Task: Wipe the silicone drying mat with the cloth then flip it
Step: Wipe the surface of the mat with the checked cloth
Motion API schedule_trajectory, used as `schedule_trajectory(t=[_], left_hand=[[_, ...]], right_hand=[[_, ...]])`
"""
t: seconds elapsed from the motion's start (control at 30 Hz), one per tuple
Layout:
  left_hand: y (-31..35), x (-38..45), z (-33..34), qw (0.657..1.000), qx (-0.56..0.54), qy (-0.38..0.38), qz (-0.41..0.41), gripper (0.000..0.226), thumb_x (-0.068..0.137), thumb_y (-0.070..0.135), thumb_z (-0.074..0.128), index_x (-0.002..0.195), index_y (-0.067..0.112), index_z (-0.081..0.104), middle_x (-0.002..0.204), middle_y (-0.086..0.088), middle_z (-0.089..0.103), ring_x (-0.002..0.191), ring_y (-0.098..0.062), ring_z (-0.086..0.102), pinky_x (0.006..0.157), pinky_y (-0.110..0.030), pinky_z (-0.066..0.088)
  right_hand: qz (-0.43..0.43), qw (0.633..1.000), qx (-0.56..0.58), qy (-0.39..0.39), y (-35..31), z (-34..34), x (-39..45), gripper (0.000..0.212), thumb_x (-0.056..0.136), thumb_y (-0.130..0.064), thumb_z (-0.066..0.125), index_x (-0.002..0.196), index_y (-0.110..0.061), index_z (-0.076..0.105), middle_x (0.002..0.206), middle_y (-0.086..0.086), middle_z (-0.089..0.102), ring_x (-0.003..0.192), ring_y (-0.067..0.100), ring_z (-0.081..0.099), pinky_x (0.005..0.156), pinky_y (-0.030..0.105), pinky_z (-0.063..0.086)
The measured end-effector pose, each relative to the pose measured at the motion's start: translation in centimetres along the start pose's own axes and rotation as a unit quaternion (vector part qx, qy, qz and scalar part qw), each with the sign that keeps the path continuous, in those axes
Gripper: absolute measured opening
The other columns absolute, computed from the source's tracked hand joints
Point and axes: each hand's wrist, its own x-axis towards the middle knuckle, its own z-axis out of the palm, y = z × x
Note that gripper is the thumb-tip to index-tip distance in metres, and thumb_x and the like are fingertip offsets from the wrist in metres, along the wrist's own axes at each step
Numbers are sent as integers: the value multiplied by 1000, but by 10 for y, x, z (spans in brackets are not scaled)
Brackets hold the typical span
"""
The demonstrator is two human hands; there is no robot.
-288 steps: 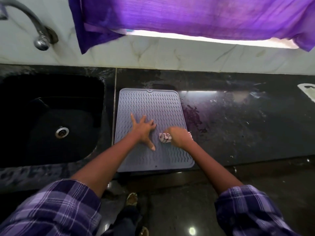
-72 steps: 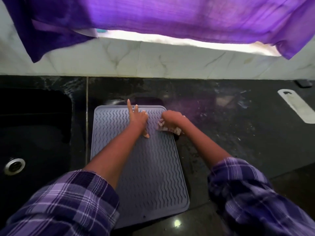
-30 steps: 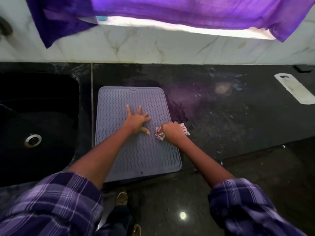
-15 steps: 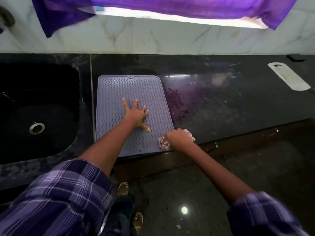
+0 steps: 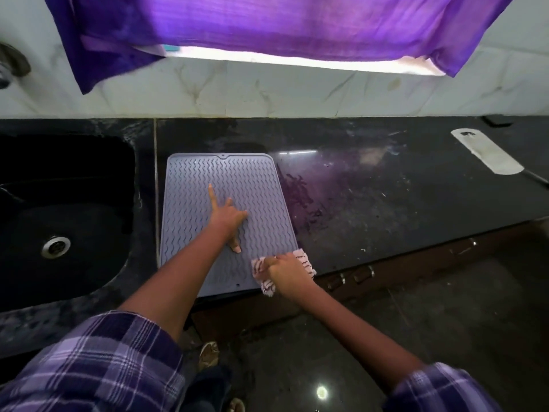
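A grey silicone drying mat [image 5: 237,179] with wavy ridges lies flat on the black counter, just right of the sink. My left hand [image 5: 227,217] presses on the mat's middle with fingers spread, holding nothing. My right hand [image 5: 286,269] is closed on a crumpled white cloth [image 5: 264,285] with red stripes, at the mat's near right corner by the counter's front edge. The hand covers most of the cloth.
A black sink [image 5: 59,221] with a steel drain [image 5: 55,246] lies to the left. A white flat tool [image 5: 487,151] rests at the far right of the wet black counter [image 5: 386,203]. A purple curtain [image 5: 267,25] hangs over the marble backsplash.
My right hand has drawn the cloth from the mat's far right corner down its right side to the near right corner. My left hand stays pressed on the mat.
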Motion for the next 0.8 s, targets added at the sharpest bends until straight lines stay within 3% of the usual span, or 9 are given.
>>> schedule_trajectory(t=[0.1, 0.2, 0.27, 0.37, 0.5, 0.6, 0.7, 0.8], left_hand=[[1, 10, -16, 1000, -10, -6, 2, 91, 70, 63, 69, 146, 25, 36, 143, -5, 50, 142, -26, 35, 103, -73, -13], [-10, 23, -30, 999, -45, -8, 3, 77, 77, 58, 66, 141, 21, 46, 139, -2, 53, 137, -23, 42, 107, -71, -8], [-20, 33, -36, 997, -74, 8, -3, 64, 83, 52, 64, 136, 18, 52, 135, -2, 56, 134, -22, 46, 111, -67, -5], [-34, 52, -40, 994, -108, 32, -12, 49, 89, 43, 60, 130, 16, 56, 130, -4, 59, 129, -22, 50, 116, -62, 0], [-44, 89, -46, 987, -153, 56, -4, 40, 91, 41, 58, 122, 16, 59, 126, -4, 61, 127, -22, 50, 118, -57, 4], [-49, 117, -51, 981, -185, 61, 16, 33, 94, 38, 54, 118, 16, 61, 126, -5, 62, 128, -22, 49, 120, -52, 1], [-56, 140, -56, 984, -162, 60, 47, 44, 92, 43, 56, 126, 16, 58, 134, -3, 56, 135, -20, 42, 120, -52, -3], [-57, 154, -60, 992, -102, 19, 65, 78, 82, 58, 61, 142, 12, 42, 146, -8, 45, 140, -22, 36, 120, -51, 0]], right_hand=[[35, 990, 89, -106, 19, -35, 4, 36, 91, -9, 53, 126, -4, 56, 123, 16, 59, 113, 31, 57, 94, 37, 44], [81, 968, 181, -157, 44, -73, 25, 33, 89, 2, 44, 120, 8, 54, 101, 17, 54, 81, 23, 51, 71, 34, 46], [105, 968, 191, -127, 62, -90, 43, 28, 88, 3, 42, 111, 8, 57, 101, 18, 54, 85, 26, 51, 73, 37, 46], [153, 969, 188, -36, 91, -101, 77, 9, 87, -6, 51, 87, -7, 60, 99, 15, 59, 91, 28, 58, 73, 34, 42], [195, 971, 97, 101, 123, -103, 133, 33, 86, -7, 50, 112, -19, 67, 111, 9, 69, 105, 31, 63, 86, 36, 45], [182, 966, 48, 175, 136, -105, 177, 34, 91, -11, 48, 117, -27, 65, 119, 4, 67, 112, 27, 59, 92, 38, 39], [154, 972, -15, 179, 142, -106, 215, 33, 95, -17, 43, 122, -25, 62, 126, 2, 63, 117, 27, 55, 93, 39, 38], [131, 983, -48, 120, 143, -97, 239, 32, 96, -17, 41, 122, -21, 60, 128, 4, 59, 118, 28, 53, 93, 41, 39]])
